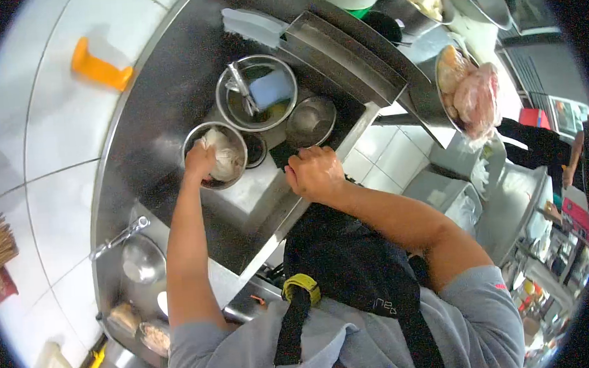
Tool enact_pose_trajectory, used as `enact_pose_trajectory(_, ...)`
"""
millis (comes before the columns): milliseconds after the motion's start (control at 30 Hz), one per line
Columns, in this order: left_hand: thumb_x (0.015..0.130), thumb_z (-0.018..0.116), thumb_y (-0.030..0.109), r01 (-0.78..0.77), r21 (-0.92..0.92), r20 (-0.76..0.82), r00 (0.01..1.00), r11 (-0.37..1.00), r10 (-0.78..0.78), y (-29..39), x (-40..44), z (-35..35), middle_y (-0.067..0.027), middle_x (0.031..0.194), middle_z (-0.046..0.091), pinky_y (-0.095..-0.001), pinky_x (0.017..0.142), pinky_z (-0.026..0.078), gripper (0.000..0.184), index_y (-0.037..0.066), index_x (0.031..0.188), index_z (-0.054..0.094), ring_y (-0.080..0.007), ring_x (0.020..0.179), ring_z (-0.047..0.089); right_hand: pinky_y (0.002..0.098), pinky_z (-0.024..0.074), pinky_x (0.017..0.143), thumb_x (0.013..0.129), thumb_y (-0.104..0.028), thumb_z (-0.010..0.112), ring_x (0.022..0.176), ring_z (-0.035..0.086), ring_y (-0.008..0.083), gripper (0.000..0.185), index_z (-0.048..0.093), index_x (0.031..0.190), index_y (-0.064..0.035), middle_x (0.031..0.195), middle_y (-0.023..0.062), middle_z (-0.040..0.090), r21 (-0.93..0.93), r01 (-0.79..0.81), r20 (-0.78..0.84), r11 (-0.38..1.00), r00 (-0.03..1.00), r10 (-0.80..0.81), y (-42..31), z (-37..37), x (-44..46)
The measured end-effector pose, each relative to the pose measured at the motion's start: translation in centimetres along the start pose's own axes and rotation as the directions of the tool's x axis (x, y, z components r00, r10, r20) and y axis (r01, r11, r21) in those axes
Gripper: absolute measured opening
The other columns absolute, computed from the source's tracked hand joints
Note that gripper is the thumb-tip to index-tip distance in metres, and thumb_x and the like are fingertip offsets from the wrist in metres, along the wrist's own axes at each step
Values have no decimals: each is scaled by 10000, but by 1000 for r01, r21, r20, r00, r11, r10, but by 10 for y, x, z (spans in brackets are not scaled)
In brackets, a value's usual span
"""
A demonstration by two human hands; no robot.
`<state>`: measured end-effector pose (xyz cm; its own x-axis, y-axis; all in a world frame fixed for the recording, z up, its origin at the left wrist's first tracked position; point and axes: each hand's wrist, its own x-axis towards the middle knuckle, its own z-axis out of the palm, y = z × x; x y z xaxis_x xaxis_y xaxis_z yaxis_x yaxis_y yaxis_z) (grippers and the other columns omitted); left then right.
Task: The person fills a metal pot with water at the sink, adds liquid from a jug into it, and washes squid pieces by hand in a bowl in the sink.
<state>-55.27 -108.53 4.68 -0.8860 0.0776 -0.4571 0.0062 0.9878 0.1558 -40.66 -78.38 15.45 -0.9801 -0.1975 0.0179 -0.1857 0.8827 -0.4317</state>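
My left hand (200, 160) reaches into a metal bowl (244, 147), its fingers closed on a whitish, cloth-like bundle (225, 158). My right hand (315, 174) is closed at the counter's front edge, beside a dark flat item (282, 154); what it grips, if anything, is hidden. Behind the bundle's bowl, a larger metal bowl (290, 107) holds yellowish liquid, a light blue block (270, 88) and a metal utensil (243, 89). A shallow metal bowl (311, 121) lies just beyond my right hand. Between the bowls sits a small dark round container (257, 150).
Raw meat (476, 97) fills a container at the right. A metal trough (344, 56) runs along the back. At the lower left are a faucet (120, 237) and a metal bowl (143, 259). Another person's arm (574, 160) shows at far right.
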Motion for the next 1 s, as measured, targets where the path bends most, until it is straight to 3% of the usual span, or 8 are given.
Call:
enact_pose_trajectory(100, 807, 630, 266, -159, 171, 264, 958, 972, 111, 21, -43, -78, -291, 1062, 630, -473, 922, 463, 517, 31, 1257, 533, -446, 1057, 588, 399, 502, 639, 796, -235, 640, 700, 638, 282, 173, 635, 711, -84, 722, 116, 630, 91, 46, 73, 995, 996, -53, 7, -2, -1)
enact_pose_trajectory(233, 811, 643, 338, -450, 264, 108, 893, 853, 438, 15, -41, 1, -190, 1455, 375, -573, 1063, 308, 693, 119, 1412, 379, -423, 1315, 362, 398, 459, 588, 772, -202, 664, 641, 590, 275, 148, 602, 691, -94, 686, 101, 575, 141, 139, -98, 980, 987, -126, 41, -8, 4)
enact_pose_trajectory(333, 840, 601, 422, -279, 584, 109, 957, 762, 267, 23, -19, 69, -189, 1474, 345, -623, 1029, 320, 683, 118, 1409, 378, -426, 1315, 349, 416, 432, 573, 768, -215, 667, 607, 560, 274, 179, 579, 663, -99, 647, 89, 535, 74, 166, -156, 983, 976, -153, 45, -12, 14)
enact_pose_trajectory(367, 885, 514, 477, -97, 447, 226, 974, 889, -7, 45, -14, 45, -190, 1431, 410, -572, 1001, 387, 630, 106, 1382, 404, -407, 1234, 463, 417, 437, 579, 769, -219, 666, 611, 564, 274, 180, 581, 664, -100, 650, 90, 541, 56, 144, -130, 988, 982, -136, 44, -16, 18)
enact_pose_trajectory(567, 900, 552, 271, -22, 173, -72, 997, 985, 35, 18, 12, 30, -193, 841, 688, -468, 860, 503, 301, 51, 779, 717, -372, 836, 670, 416, 462, 611, 780, -247, 649, 642, 591, 276, 196, 593, 672, -93, 666, 97, 577, -11, 120, -57, 993, 991, -121, 42, -15, 14)
enact_pose_trajectory(667, 872, 544, 198, -235, 384, 162, 969, 893, 185, -2, -2, -8, -201, 922, 682, -474, 870, 488, 222, 66, 962, 699, -404, 894, 648, 421, 468, 623, 782, -257, 647, 656, 599, 277, 205, 600, 678, -86, 669, 100, 584, -13, 114, -40, 993, 993, -115, 39, -15, 11)
enact_pose_trajectory(833, 766, 562, 70, -341, -84, -68, 939, 936, 336, -3, -56, -64, -293, 1178, 568, -445, 945, 457, 563, 106, 1320, 464, -420, 1117, 556, 421, 471, 628, 786, -257, 646, 668, 600, 283, 204, 610, 687, -83, 676, 99, 587, 28, 115, -75, 993, 991, -113, 38, -17, 14)
enact_pose_trajectory(1000, 773, 656, 158, -276, 330, -96, 941, 902, 324, 26, -25, 27, -289, 1260, 522, -470, 973, 441, 577, 105, 1319, 477, -387, 1215, 509, 422, 470, 628, 795, -253, 641, 666, 600, 293, 198, 615, 696, -83, 683, 102, 592, -7, 74, -36, 997, 997, -74, 30, -17, 16)
